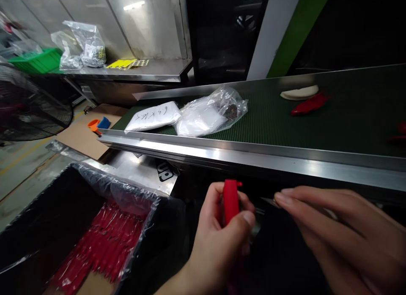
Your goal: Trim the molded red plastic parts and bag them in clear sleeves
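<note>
Fingers (pixel 217 188) of the left hand (pixel 215 240) wrap around a smooth, red, bar-shaped piece (pixel 231 200), its top end poking up beside the thumb. Just right of it, the fingers of the right hand (pixel 345 227) pinch a thin, pointed sliver (pixel 269 200), its material too blurred to tell. Beyond both sets of fingers runs a dark green ribbed belt (pixel 266 126), carrying a white handwritten packet (pixel 154 116) and a clear plastic bag (pixel 233 101). Left of the left fingers, a black plastic-lined bin (pixel 47 210) holds rows of slim red pieces (pixel 108 236).
</note>
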`<action>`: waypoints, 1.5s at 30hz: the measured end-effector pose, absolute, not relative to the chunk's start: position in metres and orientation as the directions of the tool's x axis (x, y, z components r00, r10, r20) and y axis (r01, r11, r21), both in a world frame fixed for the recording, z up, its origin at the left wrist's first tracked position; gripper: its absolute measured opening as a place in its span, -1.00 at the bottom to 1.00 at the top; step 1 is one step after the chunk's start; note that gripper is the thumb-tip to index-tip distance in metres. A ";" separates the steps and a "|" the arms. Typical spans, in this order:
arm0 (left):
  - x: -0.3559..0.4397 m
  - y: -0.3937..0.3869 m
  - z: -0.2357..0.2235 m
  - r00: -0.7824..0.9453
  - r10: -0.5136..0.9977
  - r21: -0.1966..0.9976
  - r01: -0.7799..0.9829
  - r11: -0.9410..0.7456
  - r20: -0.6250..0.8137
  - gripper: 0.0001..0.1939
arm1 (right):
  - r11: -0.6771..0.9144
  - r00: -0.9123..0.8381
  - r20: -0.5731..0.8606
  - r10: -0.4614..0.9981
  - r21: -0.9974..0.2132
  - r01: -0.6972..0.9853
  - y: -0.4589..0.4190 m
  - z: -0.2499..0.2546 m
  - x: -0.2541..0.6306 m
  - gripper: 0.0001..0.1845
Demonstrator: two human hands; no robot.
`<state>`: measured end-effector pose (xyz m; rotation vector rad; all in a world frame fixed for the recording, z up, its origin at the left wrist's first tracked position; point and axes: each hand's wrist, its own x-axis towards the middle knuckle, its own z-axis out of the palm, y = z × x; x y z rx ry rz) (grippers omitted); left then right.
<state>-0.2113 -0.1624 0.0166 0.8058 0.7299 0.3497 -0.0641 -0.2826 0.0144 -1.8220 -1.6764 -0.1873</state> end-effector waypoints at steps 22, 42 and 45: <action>-0.221 -0.172 0.017 0.735 0.542 0.794 -0.007 0.608 -0.408 -0.71 | 0.120 0.003 0.505 0.863 -0.211 0.970 -0.273 0.012 -0.068 -0.49; -0.222 -0.163 0.016 0.936 0.250 0.492 -0.101 0.865 -0.247 -0.89 | 0.058 0.247 0.518 0.819 -0.503 0.863 -0.275 0.005 -0.090 -0.56; -0.222 -0.164 0.015 0.936 0.256 0.467 -0.120 0.876 -0.241 -0.90 | 0.060 0.228 0.512 0.829 -0.485 0.872 -0.276 0.002 -0.090 -0.56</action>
